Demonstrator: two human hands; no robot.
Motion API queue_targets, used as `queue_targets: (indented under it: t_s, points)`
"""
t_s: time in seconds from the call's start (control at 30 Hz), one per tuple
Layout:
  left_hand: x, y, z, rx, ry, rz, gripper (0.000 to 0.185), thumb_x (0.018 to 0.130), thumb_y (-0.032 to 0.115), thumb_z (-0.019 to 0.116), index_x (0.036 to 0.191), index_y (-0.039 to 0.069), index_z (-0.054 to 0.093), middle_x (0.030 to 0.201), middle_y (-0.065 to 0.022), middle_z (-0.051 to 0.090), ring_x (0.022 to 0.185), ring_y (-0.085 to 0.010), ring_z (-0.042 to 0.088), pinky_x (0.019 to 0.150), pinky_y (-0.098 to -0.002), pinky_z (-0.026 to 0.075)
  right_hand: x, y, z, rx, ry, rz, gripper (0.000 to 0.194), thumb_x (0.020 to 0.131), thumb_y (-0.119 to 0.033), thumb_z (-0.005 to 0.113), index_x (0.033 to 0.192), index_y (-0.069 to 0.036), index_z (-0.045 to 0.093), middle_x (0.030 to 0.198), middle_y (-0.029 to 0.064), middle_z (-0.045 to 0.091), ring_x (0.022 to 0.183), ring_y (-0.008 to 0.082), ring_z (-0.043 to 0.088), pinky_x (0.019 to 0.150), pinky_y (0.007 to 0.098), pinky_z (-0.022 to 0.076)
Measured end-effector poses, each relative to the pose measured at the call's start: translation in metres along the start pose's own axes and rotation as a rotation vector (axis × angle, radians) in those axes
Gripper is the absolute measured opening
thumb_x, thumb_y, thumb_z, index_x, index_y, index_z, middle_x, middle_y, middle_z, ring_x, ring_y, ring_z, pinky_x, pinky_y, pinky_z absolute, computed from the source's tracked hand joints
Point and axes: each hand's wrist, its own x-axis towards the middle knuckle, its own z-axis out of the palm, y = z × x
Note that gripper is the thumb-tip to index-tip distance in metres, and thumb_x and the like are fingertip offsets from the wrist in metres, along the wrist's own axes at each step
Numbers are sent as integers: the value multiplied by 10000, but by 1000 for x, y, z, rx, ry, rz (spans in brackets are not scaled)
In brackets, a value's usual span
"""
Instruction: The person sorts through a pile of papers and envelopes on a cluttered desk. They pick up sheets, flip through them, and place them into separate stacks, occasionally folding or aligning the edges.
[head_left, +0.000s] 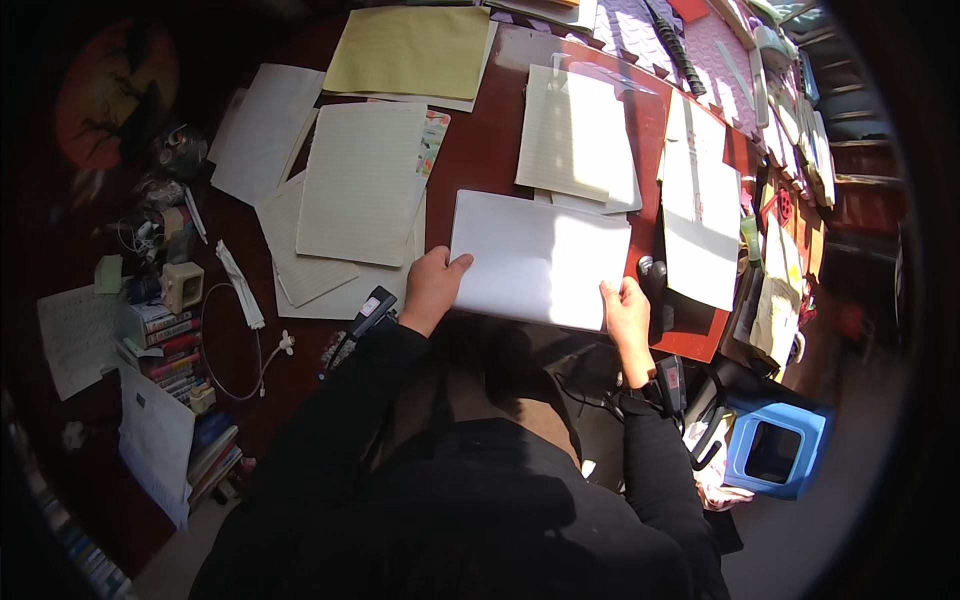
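Note:
A stack of white paper sheets (517, 251) is held flat over the front edge of a red-brown desk (480, 150). My left hand (435, 289) grips its left edge, thumb on top. At its lower right corner my right hand (628, 319) pinches it, thumb also on top. Sunlight falls on the right part of the sheets. Left of the stack lies lined paper (360, 184) over other sheets. Beyond it lies more lined paper (566, 135), and to the right are white sheets (701, 225). The fingers under the stack are hidden.
Yellow paper (409, 52) lies at the back. A black computer mouse (655, 274) is near my right hand. On the left are a looped cable (259, 352), a pile of books (172, 345) and a small beige box (182, 286). A blue plastic container (814, 450) stands low at the right.

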Motion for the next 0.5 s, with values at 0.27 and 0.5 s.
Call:
queue_targets:
  t_s: [0.27,0.5]
  points:
    - [-5,7,-1,25,23,19,394,884,341,634,751,-14,525,699,-221,586,675,-414,560,614,-461,426,2,-5,3,-152,13,37,404,878,-273,665,705,-4,417,579,125,454,533,214,400,541,370,393]
    - [1,5,-2,61,32,10,371,873,314,657,748,-24,569,668,-174,599,609,-314,571,579,-396,439,4,-13,3,-246,6,41,388,874,-275,668,723,9,450,611,185,497,542,311,443,563,405,414]
